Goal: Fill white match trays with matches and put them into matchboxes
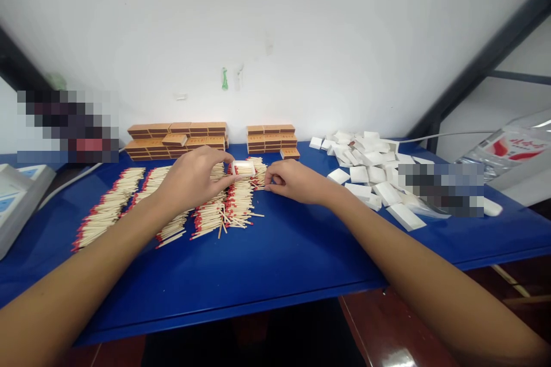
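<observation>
My left hand [198, 176] pinches the end of a small white matchbox tray [243, 164], which has some matches inside. Just to its right, my right hand [289, 180] has its fingertips pressed together at the edge of the match pile; whatever lies between them is too small to make out. Red-tipped matches [239, 200] lie in rows beneath and beside the tray, with a few loose ones crossed at the front. Part of the rows is covered by my left hand and forearm.
Orange-brown matchboxes [181, 143] are stacked against the wall, with a smaller stack [271, 139] to the right. White empty trays [370, 166] are heaped on the blue table [258, 275] at right. A plastic package [508, 149] stands far right; a grey-white device [21, 200] is at left.
</observation>
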Tool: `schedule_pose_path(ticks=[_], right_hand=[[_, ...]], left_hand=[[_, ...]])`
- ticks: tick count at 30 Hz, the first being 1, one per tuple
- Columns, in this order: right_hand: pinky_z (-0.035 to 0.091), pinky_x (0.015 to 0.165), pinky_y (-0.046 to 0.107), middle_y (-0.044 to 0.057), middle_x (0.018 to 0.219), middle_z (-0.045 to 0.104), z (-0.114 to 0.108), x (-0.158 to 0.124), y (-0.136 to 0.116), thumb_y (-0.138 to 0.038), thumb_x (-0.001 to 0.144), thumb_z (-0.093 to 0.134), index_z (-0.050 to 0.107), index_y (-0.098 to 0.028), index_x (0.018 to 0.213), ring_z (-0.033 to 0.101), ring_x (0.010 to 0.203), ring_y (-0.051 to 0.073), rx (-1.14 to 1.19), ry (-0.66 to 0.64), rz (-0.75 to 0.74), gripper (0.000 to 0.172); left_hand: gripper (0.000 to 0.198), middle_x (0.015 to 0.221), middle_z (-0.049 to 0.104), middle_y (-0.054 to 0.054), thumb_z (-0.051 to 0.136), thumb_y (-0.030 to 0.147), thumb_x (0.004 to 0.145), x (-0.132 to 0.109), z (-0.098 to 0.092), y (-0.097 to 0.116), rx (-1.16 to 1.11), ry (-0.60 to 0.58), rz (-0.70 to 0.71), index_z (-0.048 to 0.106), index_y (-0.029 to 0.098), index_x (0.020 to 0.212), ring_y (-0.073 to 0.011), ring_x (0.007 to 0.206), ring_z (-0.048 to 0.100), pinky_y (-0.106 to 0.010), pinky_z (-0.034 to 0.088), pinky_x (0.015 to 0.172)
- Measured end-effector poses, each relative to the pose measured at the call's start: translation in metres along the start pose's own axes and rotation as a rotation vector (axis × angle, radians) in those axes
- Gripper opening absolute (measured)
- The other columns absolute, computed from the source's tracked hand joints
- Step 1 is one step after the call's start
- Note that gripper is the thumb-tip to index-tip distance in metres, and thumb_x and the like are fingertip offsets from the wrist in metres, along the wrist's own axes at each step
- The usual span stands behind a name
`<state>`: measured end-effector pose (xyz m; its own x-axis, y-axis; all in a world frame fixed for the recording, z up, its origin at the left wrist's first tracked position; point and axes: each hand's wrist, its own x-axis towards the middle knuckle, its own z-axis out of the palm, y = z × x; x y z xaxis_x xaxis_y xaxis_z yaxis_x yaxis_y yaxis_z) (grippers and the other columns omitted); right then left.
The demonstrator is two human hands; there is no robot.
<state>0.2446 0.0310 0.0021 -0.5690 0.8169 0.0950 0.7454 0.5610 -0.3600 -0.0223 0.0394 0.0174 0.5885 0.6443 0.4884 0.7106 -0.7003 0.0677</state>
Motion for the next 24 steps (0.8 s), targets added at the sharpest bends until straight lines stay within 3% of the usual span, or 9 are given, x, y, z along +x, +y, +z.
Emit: schedule_pose_path(ticks=[4, 8, 14, 24], right_hand=[[0.033, 0.063, 0.029, 0.004, 0.079, 0.067, -0.001, -0.001, 0.004, -0.023, 0.095, 0.062, 0.061, -0.018, 0.079, 0.053, 0.068, 0.015, -0.006, -0.028, 0.009, 0.016], [0.035, 0.062, 0.029, 0.004, 0.079, 0.068, -0.004, -0.004, 0.007, -0.021, 0.093, 0.062, 0.065, -0.018, 0.084, 0.054, 0.067, 0.015, 0.013, -0.02, 0.006, 0.009], [0.033, 0.058, 0.029, 0.001, 0.071, 0.063, -0.007, -0.007, -0.001, -0.017, 0.087, 0.063, 0.067, -0.019, 0.081, 0.05, 0.06, 0.013, 0.087, -0.083, -0.003, 0.007], [0.033, 0.06, 0.028, 0.0, 0.071, 0.064, -0.008, -0.006, -0.004, -0.019, 0.089, 0.066, 0.069, -0.017, 0.083, 0.05, 0.061, 0.012, 0.094, -0.097, 0.03, 0.007]], left_hand=[[0.042, 0.115, 0.077, -0.012, 0.06, 0.055, 0.098, 0.0, 0.0, 0.0, 0.007, -0.005, -0.003, 0.072, 0.019, 0.113, -0.0292, 0.109, 0.07, -0.042, 0.051, 0.094], [0.044, 0.114, 0.077, -0.013, 0.059, 0.056, 0.098, 0.0, -0.001, 0.0, 0.009, -0.009, -0.002, 0.072, 0.018, 0.113, -0.0297, 0.108, 0.07, -0.042, 0.052, 0.094], [0.045, 0.115, 0.077, -0.013, 0.06, 0.057, 0.097, -0.001, -0.001, -0.001, 0.016, -0.01, 0.003, 0.072, 0.017, 0.114, -0.0301, 0.109, 0.07, -0.042, 0.052, 0.093], [0.041, 0.116, 0.076, -0.013, 0.063, 0.053, 0.096, -0.001, 0.001, -0.001, 0.026, -0.017, 0.0, 0.072, 0.017, 0.115, -0.0305, 0.11, 0.07, -0.042, 0.052, 0.094]])
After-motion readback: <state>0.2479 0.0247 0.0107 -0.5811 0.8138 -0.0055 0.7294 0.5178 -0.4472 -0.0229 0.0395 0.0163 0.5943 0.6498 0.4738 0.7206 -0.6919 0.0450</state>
